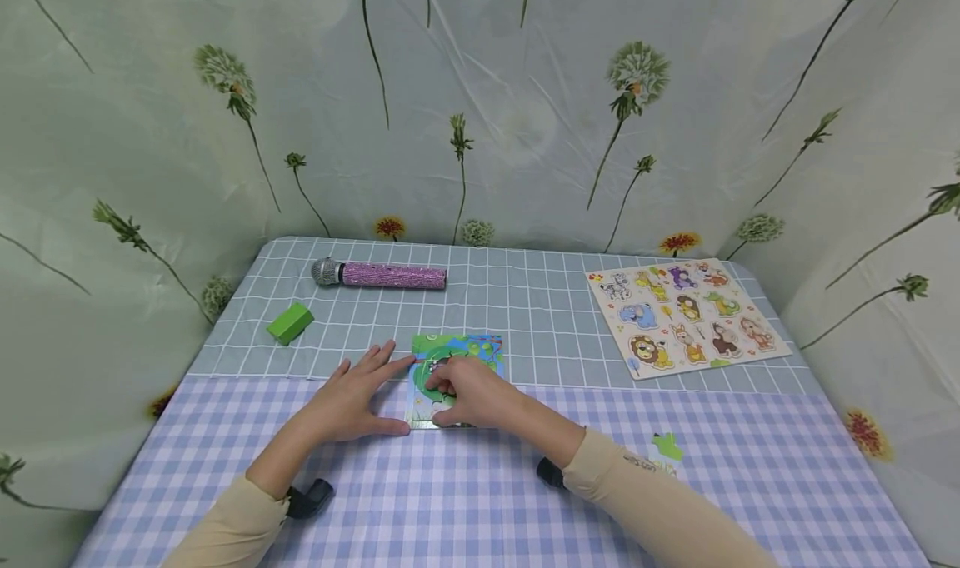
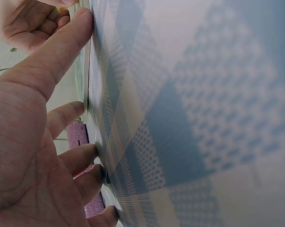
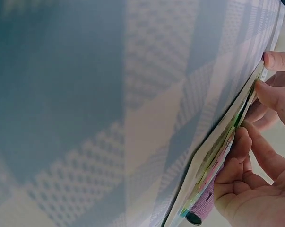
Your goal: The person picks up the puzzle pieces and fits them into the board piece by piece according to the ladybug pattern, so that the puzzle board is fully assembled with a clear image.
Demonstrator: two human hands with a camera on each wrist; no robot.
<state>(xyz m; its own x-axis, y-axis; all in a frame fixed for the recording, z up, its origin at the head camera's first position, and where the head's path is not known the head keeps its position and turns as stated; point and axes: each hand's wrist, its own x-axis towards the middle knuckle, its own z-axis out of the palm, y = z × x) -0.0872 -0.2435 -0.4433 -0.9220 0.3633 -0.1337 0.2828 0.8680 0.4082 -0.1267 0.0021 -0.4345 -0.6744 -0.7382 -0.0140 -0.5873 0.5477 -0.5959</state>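
Note:
A small colourful jigsaw puzzle [image 1: 483,345] in a flat tray lies at the middle of the table. My left hand [image 1: 352,401] rests at its left side, fingers spread, with forefinger and thumb touching the tray's edge. Over the puzzle's lower part, my right hand [image 1: 472,393] bends its fingers and pinches a green puzzle piece [image 3: 241,111] between thumb and forefinger, low against the tray. That piece is mostly hidden by the fingers. In the left wrist view the left thumb [image 2: 62,52] lies along the tray's near edge.
Beside the right sleeve lies a loose green puzzle piece [image 1: 667,445], with another partly hidden piece below it. A wooden animal puzzle board [image 1: 611,318] lies at back right. A pink glittery microphone [image 1: 393,276] and a green block [image 1: 290,324] lie at back left.

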